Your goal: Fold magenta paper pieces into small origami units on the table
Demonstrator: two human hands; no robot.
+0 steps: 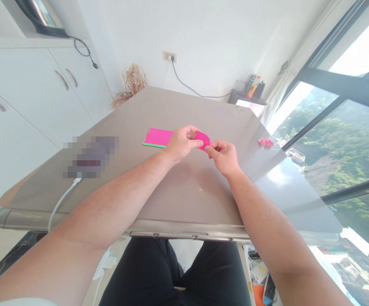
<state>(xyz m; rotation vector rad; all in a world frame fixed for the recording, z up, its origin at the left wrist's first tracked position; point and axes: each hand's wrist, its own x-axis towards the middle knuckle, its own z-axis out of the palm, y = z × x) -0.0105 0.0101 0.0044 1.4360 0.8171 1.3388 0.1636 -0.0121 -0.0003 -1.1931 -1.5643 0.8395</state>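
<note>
Between my two hands, a little above the table, is a small folded piece of pink paper (203,137). My left hand (184,142) pinches its left side between thumb and fingers. On its lower right edge, my right hand (223,154) has thumb and forefinger closed. A flat stack of paper sheets (159,137), bright pink on top with a green edge showing below, lies on the table just left of my left hand, which covers its right end. Several small pink folded pieces (266,142) lie together near the right edge.
The grey glossy table (190,191) stretches out before me. A blurred-out dark object (91,157) with a white cable (60,197) lies at left. Beyond the far edge stand dried stalks (132,80) and a small black cabinet (247,98) bearing bottles. A window (337,140) borders the right side.
</note>
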